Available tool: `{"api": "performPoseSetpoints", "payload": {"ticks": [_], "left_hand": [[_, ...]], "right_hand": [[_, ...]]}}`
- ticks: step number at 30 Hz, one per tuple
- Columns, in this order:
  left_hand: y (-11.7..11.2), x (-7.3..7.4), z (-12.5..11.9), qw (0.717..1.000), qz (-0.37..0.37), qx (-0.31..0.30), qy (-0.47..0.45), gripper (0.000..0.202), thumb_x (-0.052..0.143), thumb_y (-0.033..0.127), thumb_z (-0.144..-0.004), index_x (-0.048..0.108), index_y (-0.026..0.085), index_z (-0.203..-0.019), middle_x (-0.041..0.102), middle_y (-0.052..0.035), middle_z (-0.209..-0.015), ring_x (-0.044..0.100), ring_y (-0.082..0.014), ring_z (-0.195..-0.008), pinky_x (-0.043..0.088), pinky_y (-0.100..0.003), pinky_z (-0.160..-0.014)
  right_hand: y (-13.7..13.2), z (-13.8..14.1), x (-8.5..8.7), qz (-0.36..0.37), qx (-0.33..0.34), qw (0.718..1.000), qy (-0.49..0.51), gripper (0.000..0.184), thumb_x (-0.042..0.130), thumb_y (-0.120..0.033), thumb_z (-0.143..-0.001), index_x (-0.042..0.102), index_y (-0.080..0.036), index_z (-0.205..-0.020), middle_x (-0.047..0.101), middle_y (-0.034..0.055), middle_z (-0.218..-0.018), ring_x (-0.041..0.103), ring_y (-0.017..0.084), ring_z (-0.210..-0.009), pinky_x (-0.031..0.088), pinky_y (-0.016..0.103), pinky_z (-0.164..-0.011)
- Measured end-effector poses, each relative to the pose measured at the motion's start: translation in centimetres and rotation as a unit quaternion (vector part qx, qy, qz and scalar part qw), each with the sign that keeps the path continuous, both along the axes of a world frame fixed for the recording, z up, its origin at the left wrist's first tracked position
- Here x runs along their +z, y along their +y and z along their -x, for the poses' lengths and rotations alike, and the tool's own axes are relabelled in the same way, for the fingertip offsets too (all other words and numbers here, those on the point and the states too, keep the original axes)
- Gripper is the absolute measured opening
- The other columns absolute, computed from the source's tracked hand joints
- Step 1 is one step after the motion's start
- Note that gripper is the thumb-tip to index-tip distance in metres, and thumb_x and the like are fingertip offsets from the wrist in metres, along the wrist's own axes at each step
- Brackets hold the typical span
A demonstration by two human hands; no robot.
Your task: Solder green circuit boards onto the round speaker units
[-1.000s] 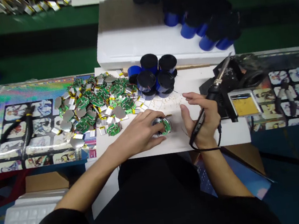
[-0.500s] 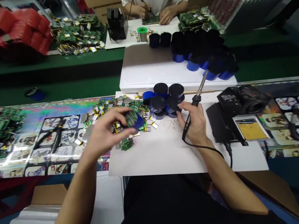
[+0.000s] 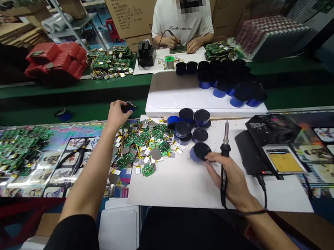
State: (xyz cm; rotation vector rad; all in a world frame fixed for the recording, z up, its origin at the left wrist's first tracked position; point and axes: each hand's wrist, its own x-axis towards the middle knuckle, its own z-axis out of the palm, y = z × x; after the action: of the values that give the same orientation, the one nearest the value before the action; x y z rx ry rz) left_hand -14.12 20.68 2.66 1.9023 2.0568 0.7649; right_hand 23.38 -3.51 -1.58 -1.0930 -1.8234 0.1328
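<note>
Dark blue round cup [image 3: 129, 107], prob. plastic, w/ circuit-board edge at its mouth: L of centre, just above mid-frame, over the dark green ledge [image 3: 91, 110]; can't tell if its base touches. Left grip [image 3: 118, 114] is clamped on its side, thumb nearest the camera. Shld be light & stiff, wall maybe slick; board & any leads look the fragile bit, so best hold = outer wall, off the mouth. Second piece, blue cup w/ flat black disc top [image 3: 201, 151], is just R of centre, low-mid frame, a bit blurred; right grip [image 3: 229, 174] has fingertips together on its near edge & also carries the slim black soldering iron [image 3: 225, 150], metal tip up. Keep hold to the insulated handle; tip may be hot. Mid-frame, btwn hands: heap of green boards w/ silver pouches [image 3: 140, 141] on the white-topped bench [image 3: 175, 191].
</note>
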Motion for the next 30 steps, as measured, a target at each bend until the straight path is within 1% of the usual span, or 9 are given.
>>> {"api": "performPoseSetpoints", "payload": {"ticks": [3, 5, 7, 11, 15, 18, 20, 25, 30], "left_hand": [[-4.0, 0.2, -2.0, 0.994, -0.014, -0.107, 0.014, 0.019, 0.062, 0.033, -0.095, 0.07, 0.018, -0.101, 0.065, -0.0099, -0.108, 0.062, -0.0259, -0.104, 0.047, -0.037, -0.1], [-6.7, 0.0, -3.7, 0.975, 0.03, -0.22, 0.034, 0.03, 0.061, 0.045, -0.098, 0.075, 0.019, -0.103, 0.066, -0.0099, -0.107, 0.063, -0.0282, -0.104, 0.048, -0.04, -0.099], [-8.7, -0.4, -5.1, 0.962, 0.045, -0.263, 0.053, 0.038, 0.065, 0.053, -0.095, 0.077, 0.02, -0.111, 0.065, -0.0117, -0.113, 0.062, -0.0322, -0.111, 0.048, -0.046, -0.103], [-10.6, -0.3, -6.5, 0.966, 0.017, -0.257, 0.009, 0.025, 0.068, 0.042, -0.092, 0.072, 0.02, -0.105, 0.065, -0.0107, -0.115, 0.061, -0.0311, -0.116, 0.049, -0.046, -0.105], [-12.1, 1.1, -7.1, 0.966, 0.011, -0.21, -0.151, 0.016, 0.068, 0.034, -0.092, 0.061, 0.022, -0.099, 0.064, -0.0029, -0.094, 0.062, -0.0193, -0.085, 0.052, -0.033, -0.081], [-14.1, 2.0, -8.5, 0.932, 0.002, -0.203, -0.3, 0.029, 0.068, 0.033, -0.091, 0.058, 0.024, -0.117, 0.064, -0.0045, -0.106, 0.061, -0.0158, -0.081, 0.053, -0.028, -0.068], [-15.6, 2.2, -10.1, 0.911, -0.001, -0.211, -0.353, 0.027, 0.068, 0.032, -0.091, 0.06, 0.023, -0.116, 0.065, -0.0063, -0.111, 0.063, -0.0156, -0.083, 0.056, -0.027, -0.066], [-19.4, 0.7, -14.9, 0.866, 0.04, -0.202, -0.456, 0.025, 0.079, 0.033, -0.086, 0.059, 0.022, -0.095, 0.066, -0.0024, -0.094, 0.066, -0.0149, -0.085, 0.059, -0.027, -0.075], [-21.7, -1.8, -17.9, 0.79, 0.082, -0.146, -0.589, 0.034, 0.09, 0.033, -0.082, 0.06, 0.02, -0.09, 0.067, -0.0006, -0.089, 0.07, -0.0128, -0.085, 0.059, -0.023, -0.078]], "right_hand": [[-3.3, 0.3, -1.1, 0.058, 0.049, 0.997, 0.011, 0.038, 0.067, -0.004, -0.093, 0.065, -0.025, -0.124, 0.078, 0.0073, -0.108, 0.081, 0.026, -0.093, 0.072, 0.038, -0.078], [-4.8, 0.7, -2.0, 0.078, 0.065, 0.995, 0.016, 0.038, 0.064, -0.003, -0.093, 0.066, -0.025, -0.124, 0.078, 0.0069, -0.106, 0.081, 0.027, -0.09, 0.072, 0.038, -0.073], [-5.6, 1.2, -2.7, 0.078, 0.064, 0.995, 0.02, 0.039, 0.062, -0.003, -0.093, 0.067, -0.025, -0.126, 0.078, 0.0076, -0.106, 0.081, 0.027, -0.09, 0.072, 0.039, -0.071], [-6.1, 1.5, -3.1, 0.055, 0.033, 0.997, 0.048, 0.045, 0.063, -0.001, -0.09, 0.065, -0.026, -0.128, 0.079, 0.0096, -0.113, 0.082, 0.027, -0.093, 0.073, 0.041, -0.074], [-5.8, 1.2, -2.2, 0.033, -0.02, 0.997, 0.073, 0.049, 0.066, 0.0, -0.087, 0.061, -0.024, -0.129, 0.08, 0.0098, -0.111, 0.081, 0.028, -0.097, 0.072, 0.045, -0.082], [-4.9, 1.6, -0.8, 0.034, -0.035, 0.995, 0.092, 0.046, 0.068, -0.003, -0.088, 0.06, -0.024, -0.128, 0.079, 0.011, -0.112, 0.08, 0.028, -0.102, 0.07, 0.049, -0.087], [-4.1, 2.3, 0.5, 0.033, -0.036, 0.992, 0.113, 0.046, 0.072, -0.006, -0.088, 0.058, -0.024, -0.128, 0.078, 0.012, -0.116, 0.078, 0.028, -0.108, 0.068, 0.052, -0.093], [-1.9, 4.2, 2.4, 0.007, -0.01, 0.993, 0.119, 0.059, 0.085, -0.012, -0.085, 0.052, -0.026, -0.132, 0.073, 0.015, -0.131, 0.072, 0.031, -0.123, 0.06, 0.061, -0.106], [-1.3, 4.2, 1.3, 0.006, 0.004, 0.995, 0.101, 0.064, 0.083, -0.008, -0.087, 0.051, -0.031, -0.138, 0.071, 0.0126, -0.132, 0.07, 0.03, -0.124, 0.061, 0.059, -0.103]]}}
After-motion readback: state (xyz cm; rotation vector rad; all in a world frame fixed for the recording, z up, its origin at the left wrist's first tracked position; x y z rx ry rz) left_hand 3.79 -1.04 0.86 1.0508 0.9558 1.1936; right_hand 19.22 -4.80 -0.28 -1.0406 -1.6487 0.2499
